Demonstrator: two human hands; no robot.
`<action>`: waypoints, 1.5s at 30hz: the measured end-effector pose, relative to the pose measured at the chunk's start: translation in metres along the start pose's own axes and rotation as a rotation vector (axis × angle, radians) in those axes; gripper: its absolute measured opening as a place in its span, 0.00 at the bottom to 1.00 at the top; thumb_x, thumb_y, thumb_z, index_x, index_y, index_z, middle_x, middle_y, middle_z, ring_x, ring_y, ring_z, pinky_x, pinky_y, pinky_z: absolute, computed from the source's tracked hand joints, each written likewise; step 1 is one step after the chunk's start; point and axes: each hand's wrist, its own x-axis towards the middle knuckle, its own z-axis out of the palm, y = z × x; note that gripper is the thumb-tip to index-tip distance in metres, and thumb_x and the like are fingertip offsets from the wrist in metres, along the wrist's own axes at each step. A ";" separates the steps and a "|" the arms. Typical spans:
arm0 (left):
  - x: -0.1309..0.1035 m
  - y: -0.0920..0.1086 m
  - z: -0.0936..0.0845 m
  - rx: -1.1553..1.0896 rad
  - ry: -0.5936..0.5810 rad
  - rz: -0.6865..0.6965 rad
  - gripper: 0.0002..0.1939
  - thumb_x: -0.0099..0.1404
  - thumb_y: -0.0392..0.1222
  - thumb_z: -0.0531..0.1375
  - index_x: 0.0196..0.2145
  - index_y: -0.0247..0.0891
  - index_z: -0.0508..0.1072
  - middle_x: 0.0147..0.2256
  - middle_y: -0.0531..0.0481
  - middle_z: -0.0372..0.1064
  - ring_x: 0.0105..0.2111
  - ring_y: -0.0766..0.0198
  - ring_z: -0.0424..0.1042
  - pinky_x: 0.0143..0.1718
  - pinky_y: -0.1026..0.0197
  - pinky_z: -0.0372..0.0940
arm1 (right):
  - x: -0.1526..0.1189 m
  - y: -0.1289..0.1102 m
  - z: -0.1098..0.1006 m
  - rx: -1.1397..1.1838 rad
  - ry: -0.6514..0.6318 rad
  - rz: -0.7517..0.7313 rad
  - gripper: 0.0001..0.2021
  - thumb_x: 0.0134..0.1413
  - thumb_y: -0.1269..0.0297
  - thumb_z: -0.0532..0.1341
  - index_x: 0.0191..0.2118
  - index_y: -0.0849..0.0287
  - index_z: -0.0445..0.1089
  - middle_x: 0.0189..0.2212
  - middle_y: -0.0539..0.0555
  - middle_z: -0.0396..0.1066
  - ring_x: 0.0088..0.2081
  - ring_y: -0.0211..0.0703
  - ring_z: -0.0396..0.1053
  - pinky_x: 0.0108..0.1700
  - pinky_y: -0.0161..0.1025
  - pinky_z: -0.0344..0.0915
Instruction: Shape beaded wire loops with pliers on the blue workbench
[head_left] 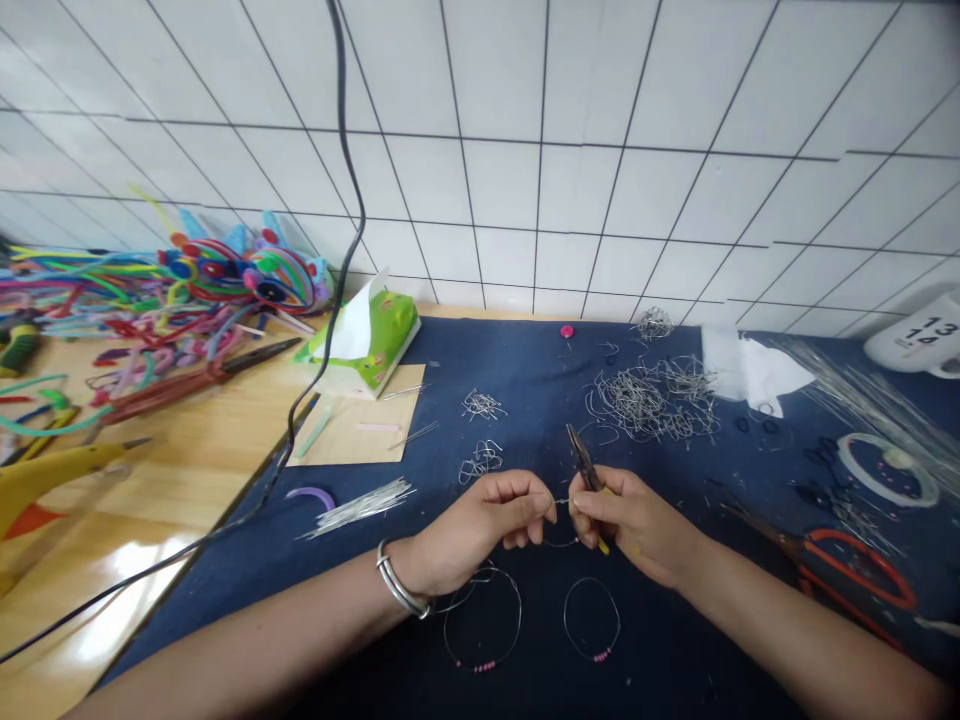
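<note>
My left hand [487, 525] is closed in a pinch on one end of a thin wire ring [561, 544], a pink bead showing low on it. Close beside it, my right hand [641, 525] grips small pliers [582, 458] with yellow handles, jaws pointing up and away. The thumb and finger of that hand also seem to pinch the wire's other end. Below the hands, a left wire ring [520, 618] and a right wire ring [619, 615] lie on dark blue cloth [540, 690], each with several pink beads at the bottom.
Tangled wire hooks [645, 400] lie ahead, with straight wires [367, 508] on the left. Orange-handled scissors [855, 570], a clear spool [889, 470] and a white mug [919, 335] are at right. A black cable [345, 150] hangs before a green tissue pack [386, 335]. Pipe cleaners [150, 300] crowd the left.
</note>
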 end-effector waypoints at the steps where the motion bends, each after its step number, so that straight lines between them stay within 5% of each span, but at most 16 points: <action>1: 0.000 0.000 0.000 -0.016 -0.002 0.001 0.10 0.61 0.42 0.55 0.30 0.33 0.70 0.22 0.54 0.61 0.22 0.73 0.58 0.24 0.69 0.50 | 0.000 0.001 0.000 -0.001 -0.001 -0.004 0.06 0.52 0.63 0.58 0.31 0.60 0.63 0.22 0.47 0.63 0.22 0.31 0.60 0.25 0.31 0.53; 20: 0.002 0.005 -0.006 -0.055 -0.061 0.060 0.07 0.60 0.39 0.56 0.28 0.33 0.71 0.22 0.51 0.66 0.25 0.69 0.65 0.30 0.65 0.56 | -0.003 -0.006 0.000 -0.084 -0.073 -0.046 0.06 0.54 0.62 0.56 0.32 0.60 0.63 0.25 0.48 0.64 0.25 0.33 0.62 0.29 0.34 0.57; 24: 0.002 0.006 -0.006 0.031 0.020 0.077 0.08 0.61 0.40 0.56 0.30 0.33 0.71 0.25 0.50 0.68 0.26 0.69 0.65 0.29 0.66 0.56 | -0.003 -0.013 -0.002 -0.468 0.037 -0.170 0.08 0.55 0.60 0.54 0.34 0.59 0.64 0.28 0.49 0.64 0.30 0.36 0.63 0.33 0.36 0.60; 29: 0.003 0.006 -0.009 0.088 0.197 0.096 0.08 0.61 0.41 0.55 0.30 0.34 0.70 0.25 0.50 0.69 0.26 0.69 0.66 0.25 0.67 0.56 | -0.002 -0.012 -0.010 -1.243 0.386 -0.561 0.09 0.55 0.62 0.54 0.39 0.60 0.66 0.33 0.55 0.65 0.36 0.42 0.62 0.40 0.41 0.59; 33: 0.005 0.004 -0.009 0.150 0.319 0.143 0.09 0.61 0.42 0.54 0.32 0.35 0.70 0.25 0.49 0.70 0.26 0.67 0.67 0.25 0.67 0.58 | -0.003 -0.009 -0.011 -1.738 0.468 -0.703 0.12 0.55 0.62 0.55 0.43 0.60 0.66 0.35 0.57 0.66 0.39 0.47 0.61 0.42 0.46 0.56; 39: 0.005 0.001 -0.007 0.211 0.373 0.143 0.09 0.61 0.42 0.53 0.32 0.35 0.71 0.25 0.49 0.71 0.27 0.67 0.68 0.25 0.68 0.59 | -0.009 -0.011 -0.006 -2.030 0.571 -0.793 0.14 0.54 0.65 0.56 0.47 0.60 0.65 0.36 0.57 0.67 0.39 0.49 0.61 0.42 0.46 0.55; 45: 0.005 -0.001 -0.005 0.243 0.384 0.140 0.10 0.61 0.43 0.53 0.32 0.35 0.71 0.26 0.49 0.71 0.27 0.67 0.68 0.25 0.67 0.60 | -0.010 -0.012 -0.005 -2.102 0.525 -0.809 0.14 0.55 0.68 0.54 0.48 0.60 0.65 0.34 0.57 0.68 0.38 0.48 0.61 0.40 0.46 0.54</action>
